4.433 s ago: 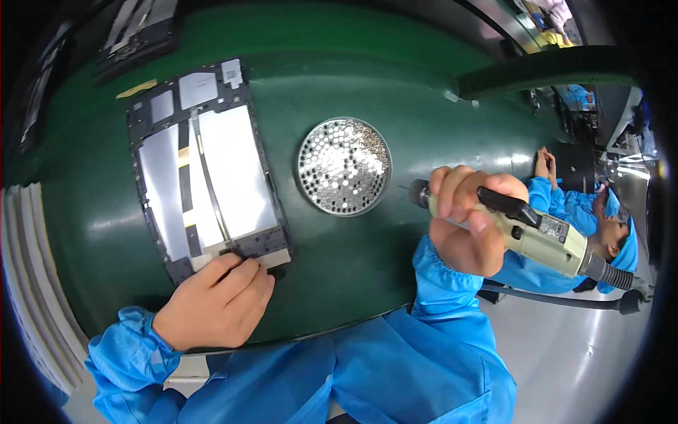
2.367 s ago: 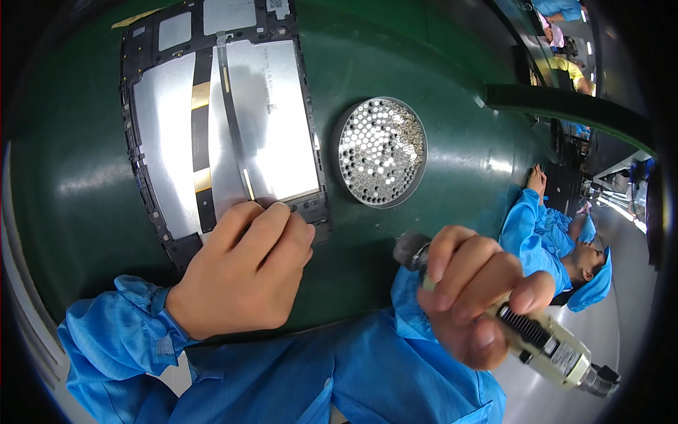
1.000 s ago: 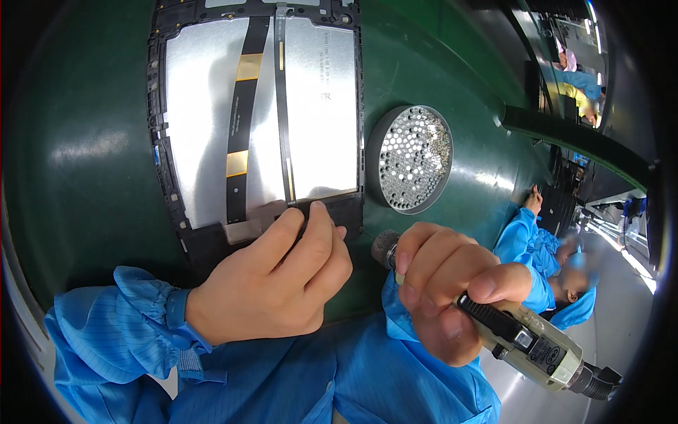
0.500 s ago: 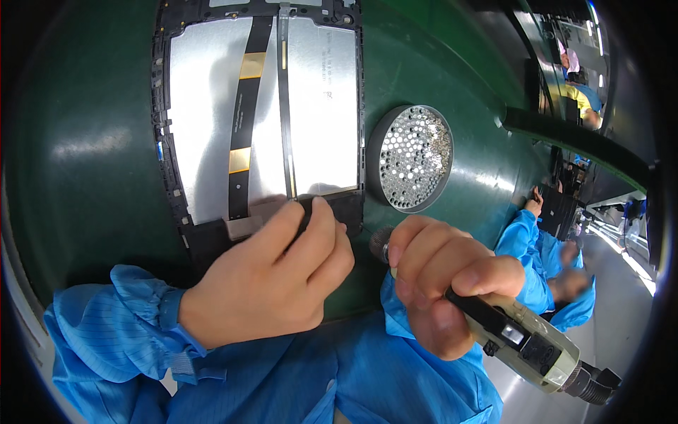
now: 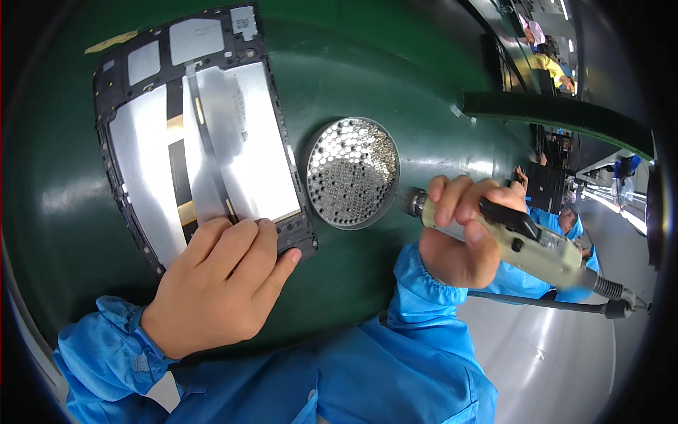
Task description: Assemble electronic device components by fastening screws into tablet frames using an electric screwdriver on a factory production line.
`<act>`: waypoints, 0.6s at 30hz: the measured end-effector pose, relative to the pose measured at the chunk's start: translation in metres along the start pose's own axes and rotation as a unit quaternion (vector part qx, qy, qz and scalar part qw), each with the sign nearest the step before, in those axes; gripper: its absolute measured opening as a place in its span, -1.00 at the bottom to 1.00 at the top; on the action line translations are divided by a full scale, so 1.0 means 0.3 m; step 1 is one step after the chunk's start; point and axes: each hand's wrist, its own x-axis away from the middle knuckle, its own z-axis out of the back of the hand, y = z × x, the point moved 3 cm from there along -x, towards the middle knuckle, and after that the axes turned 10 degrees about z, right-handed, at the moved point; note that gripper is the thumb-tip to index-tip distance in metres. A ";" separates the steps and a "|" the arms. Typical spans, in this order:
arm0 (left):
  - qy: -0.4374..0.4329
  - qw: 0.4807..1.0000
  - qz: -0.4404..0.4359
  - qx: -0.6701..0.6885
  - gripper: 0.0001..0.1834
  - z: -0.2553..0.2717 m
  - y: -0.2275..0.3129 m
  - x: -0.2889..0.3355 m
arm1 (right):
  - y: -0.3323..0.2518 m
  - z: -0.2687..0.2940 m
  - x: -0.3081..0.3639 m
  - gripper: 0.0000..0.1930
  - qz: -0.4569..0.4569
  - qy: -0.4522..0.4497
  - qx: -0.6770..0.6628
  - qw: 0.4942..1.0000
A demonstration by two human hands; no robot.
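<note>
A large tablet-like frame [image 5: 286, 148], black-rimmed with a silvery back plate, lies tilted on the green bench at the left. A dark ribbon cable [image 5: 180, 166] with gold patches runs down the plate. My left hand [image 5: 219, 290] is closed over the frame's near edge, its bent fingers pressing on it; the thumb is hidden. My right hand [image 5: 462, 226] is wrapped round a beige electric screwdriver [image 5: 537, 247]. Its thin bit points left, by the right rim of a round metal dish [image 5: 311, 201]. Many small screws [image 5: 381, 152] lie in the dish, heaped at its right side.
The green bench mat [image 5: 339, 71] lies under everything. A dark green bar [image 5: 551, 116] juts across the right. A cord [image 5: 628, 305] trails from the screwdriver's back end. Other people in blue [image 5: 519, 279] and yellow [image 5: 551, 67] sit farther right.
The frame now appears tilted and farther left, with my left hand on it. The dish also appears farther left. My right hand has brought the screwdriver's front up toward the dish.
</note>
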 end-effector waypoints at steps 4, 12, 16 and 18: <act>-0.002 1.000 0.005 0.007 -0.62 -0.008 0.003 -0.017 | 0.034 0.015 -0.007 -0.62 0.002 0.003 0.025 1.000; -0.007 1.000 0.010 0.004 -0.61 -0.005 0.001 -0.022 | 0.052 0.017 -0.003 -0.63 -0.022 0.005 0.016 1.000; -0.010 1.000 0.011 0.003 -0.61 -0.003 0.000 -0.020 | 0.057 0.015 -0.003 -0.64 -0.019 -0.006 0.022 1.000; -0.009 1.000 0.011 0.001 -0.61 -0.006 0.000 -0.018 | 0.059 0.016 -0.003 -0.64 -0.018 -0.001 0.024 1.000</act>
